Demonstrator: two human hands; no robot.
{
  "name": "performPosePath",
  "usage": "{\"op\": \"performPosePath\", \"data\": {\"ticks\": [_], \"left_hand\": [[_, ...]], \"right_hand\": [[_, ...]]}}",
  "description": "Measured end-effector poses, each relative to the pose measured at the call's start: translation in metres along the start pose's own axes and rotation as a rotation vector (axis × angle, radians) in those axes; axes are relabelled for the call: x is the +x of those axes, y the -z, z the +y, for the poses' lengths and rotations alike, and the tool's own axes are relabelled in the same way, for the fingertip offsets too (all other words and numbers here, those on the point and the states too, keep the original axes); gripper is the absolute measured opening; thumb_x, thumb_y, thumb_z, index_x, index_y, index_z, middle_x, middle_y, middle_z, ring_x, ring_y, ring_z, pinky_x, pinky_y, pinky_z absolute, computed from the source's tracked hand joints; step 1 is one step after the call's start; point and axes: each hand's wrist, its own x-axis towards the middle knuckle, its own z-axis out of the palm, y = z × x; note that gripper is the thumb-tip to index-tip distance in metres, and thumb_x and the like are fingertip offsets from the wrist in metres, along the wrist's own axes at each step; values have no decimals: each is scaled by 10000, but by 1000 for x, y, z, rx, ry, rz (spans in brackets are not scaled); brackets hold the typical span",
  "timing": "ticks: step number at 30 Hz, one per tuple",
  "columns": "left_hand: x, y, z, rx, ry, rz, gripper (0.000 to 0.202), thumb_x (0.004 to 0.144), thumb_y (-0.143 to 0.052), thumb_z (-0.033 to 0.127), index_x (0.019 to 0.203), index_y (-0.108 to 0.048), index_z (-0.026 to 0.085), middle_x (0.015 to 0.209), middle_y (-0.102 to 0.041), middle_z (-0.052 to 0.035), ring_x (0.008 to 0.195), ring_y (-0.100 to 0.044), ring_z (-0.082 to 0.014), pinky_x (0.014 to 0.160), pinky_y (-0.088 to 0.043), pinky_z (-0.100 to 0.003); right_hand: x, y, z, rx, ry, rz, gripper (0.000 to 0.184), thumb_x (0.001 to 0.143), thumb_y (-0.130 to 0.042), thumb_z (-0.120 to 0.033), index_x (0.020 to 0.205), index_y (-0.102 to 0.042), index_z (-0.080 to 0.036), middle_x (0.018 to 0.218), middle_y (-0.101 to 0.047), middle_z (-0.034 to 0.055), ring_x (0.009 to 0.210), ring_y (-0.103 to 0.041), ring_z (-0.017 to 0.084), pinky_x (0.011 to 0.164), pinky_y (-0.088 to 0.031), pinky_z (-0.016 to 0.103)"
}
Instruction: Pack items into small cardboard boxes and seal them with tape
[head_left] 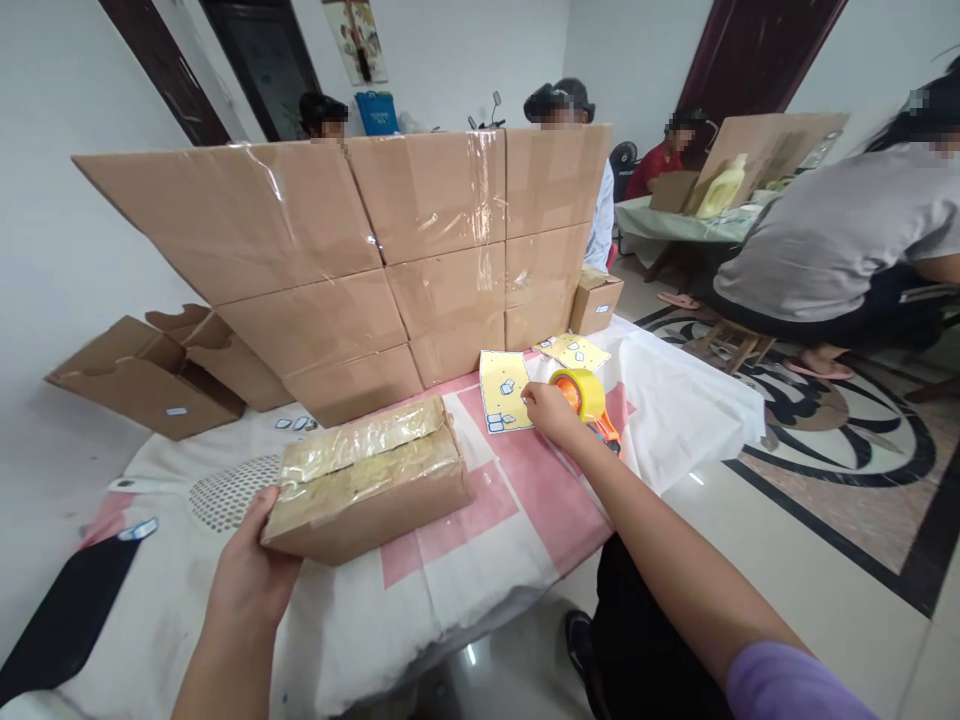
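Observation:
A small cardboard box [367, 485], its top wrapped in shiny clear tape, lies on the cloth-covered table [480, 540] in front of me. My left hand [251, 570] grips the box's near left corner, thumb on top. My right hand [551, 410] reaches further out, its fingers pinched at the edge of a yellow sticker sheet [502, 392]. Just right of that hand lies an orange tape dispenser with a yellowish tape roll [583, 392]. A second yellow sticker sheet [576, 351] lies beyond.
A tall wall of taped cardboard sheets [390, 240] stands across the table's far side. Open boxes [150, 375] sit at left, a small shut box [596, 300] at right, a black flat object [64, 620] at near left. Other people sit beyond and at right.

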Motion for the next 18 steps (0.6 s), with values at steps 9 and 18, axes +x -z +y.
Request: {"op": "performPosePath", "data": {"ticks": [9,18], "left_hand": [[-1,0,0,-5,-10,-3,173,739,-745,264,855,-633,199,792,-653,58,673,-570,-108,583,-456,-188],[2,2,-3,20,-38,-37,280,691,-798,321,864,-621,190,828,-646,51,702,-539,-104,595,-428,-179]], "right_hand": [[7,0,18,-103,-135,105,345,890,-495,-119,1181,-679,-100,1223,-609,191,1150,-557,296,930,-425,322],[14,-16,5,-79,-199,155,182,841,-594,-171,1001,-678,-153,1174,-577,167,1162,-473,318,934,-400,393]]}}
